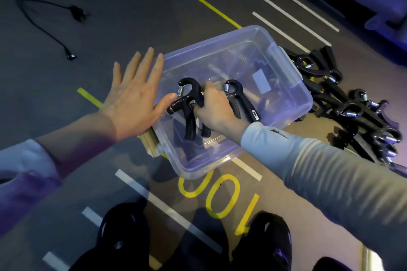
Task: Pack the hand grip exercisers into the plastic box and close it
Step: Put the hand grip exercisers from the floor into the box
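A clear plastic box (284, 103) stands open on the floor in the middle of the view. My right hand (214, 110) reaches over its near rim and grips two black hand grip exercisers (189, 108) with steel springs, held just inside the box. My left hand (134, 94) is open with fingers spread, its thumb touching the box's left wall. A pile of several more black exercisers (352, 103) lies on the floor just right of the box. No lid can be made out.
Black cables with plugs (72, 11) lie on the floor at upper left. White and yellow floor lines and a yellow "100" (220, 200) mark the carpet. My two black shoes (262, 246) are at the bottom. A wooden piece (150, 141) sits under the box's left corner.
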